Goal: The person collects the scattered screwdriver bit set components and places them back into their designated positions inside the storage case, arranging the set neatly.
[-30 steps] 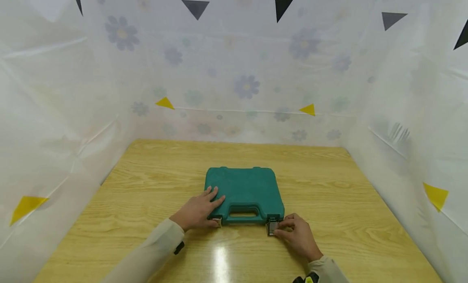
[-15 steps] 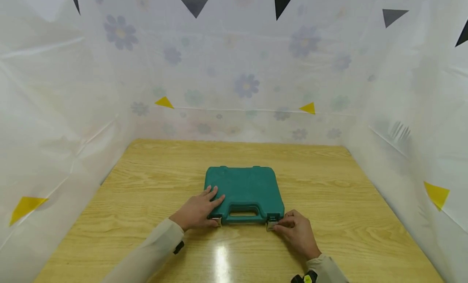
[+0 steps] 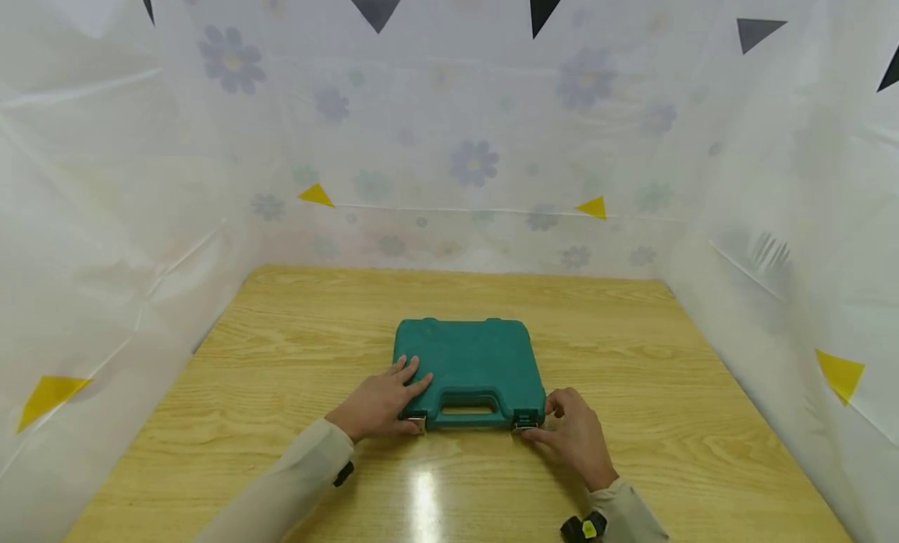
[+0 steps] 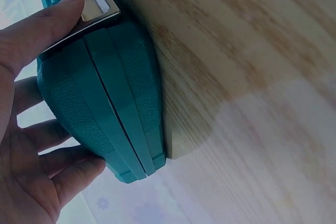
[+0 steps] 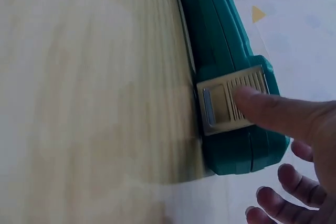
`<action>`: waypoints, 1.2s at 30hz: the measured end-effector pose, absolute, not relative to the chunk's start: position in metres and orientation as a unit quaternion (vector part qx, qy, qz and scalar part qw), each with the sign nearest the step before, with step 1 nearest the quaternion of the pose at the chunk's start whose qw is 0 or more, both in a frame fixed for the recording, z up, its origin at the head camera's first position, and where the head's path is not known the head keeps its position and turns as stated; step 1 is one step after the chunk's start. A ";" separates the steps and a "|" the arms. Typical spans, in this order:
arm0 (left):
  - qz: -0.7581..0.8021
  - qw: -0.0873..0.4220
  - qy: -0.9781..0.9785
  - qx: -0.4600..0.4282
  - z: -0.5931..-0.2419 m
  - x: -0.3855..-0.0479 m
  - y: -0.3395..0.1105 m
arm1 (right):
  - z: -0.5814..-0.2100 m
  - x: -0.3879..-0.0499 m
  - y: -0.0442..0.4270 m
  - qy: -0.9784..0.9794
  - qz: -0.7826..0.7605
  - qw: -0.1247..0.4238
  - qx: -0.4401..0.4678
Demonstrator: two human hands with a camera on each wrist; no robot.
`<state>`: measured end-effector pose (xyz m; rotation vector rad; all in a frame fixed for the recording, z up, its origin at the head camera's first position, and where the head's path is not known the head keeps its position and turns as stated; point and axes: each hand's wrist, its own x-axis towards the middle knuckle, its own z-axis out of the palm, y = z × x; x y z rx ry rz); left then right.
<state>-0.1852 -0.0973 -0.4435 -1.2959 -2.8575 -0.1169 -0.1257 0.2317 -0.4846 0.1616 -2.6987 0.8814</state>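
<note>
A green plastic carrying case (image 3: 467,360) lies closed on the table, its handle toward the front. My left hand (image 3: 379,406) rests on its front left corner, fingers spread over the lid. In the left wrist view the left thumb (image 4: 55,24) touches the metal latch (image 4: 100,6). At the front right corner is my right hand (image 3: 577,441). Its thumb (image 5: 278,113) presses the ribbed metal right latch (image 5: 231,100), which lies against the case front in the right wrist view. The other right fingers (image 5: 294,182) are loosely bent beside the case.
The wood-grain table (image 3: 281,317) reaches out around the case on all sides. Pale flower-printed sheeting (image 3: 449,137) encloses the back and both sides. Yellow and black triangles mark the sheeting.
The right latch, swung out toward the front a second ago, has moved up against the case under my right thumb. My right fingers have shifted up along the case's right side. My left hand stays put.
</note>
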 end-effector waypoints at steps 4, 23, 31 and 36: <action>-0.038 0.000 -0.910 -0.413 -0.444 -0.185 -0.097 | -0.483 -0.131 0.237 -0.938 0.282 0.165 0.116; -0.030 0.003 -0.913 -0.407 -0.446 -0.182 -0.096 | -0.460 -0.167 0.246 -0.927 0.260 -0.030 0.269; -0.027 0.008 -0.911 -0.411 -0.446 -0.181 -0.097 | -0.462 -0.164 0.244 -0.927 0.266 -0.027 0.264; -0.027 0.006 -0.911 -0.412 -0.446 -0.182 -0.097 | -0.464 -0.162 0.245 -0.925 0.275 -0.023 0.261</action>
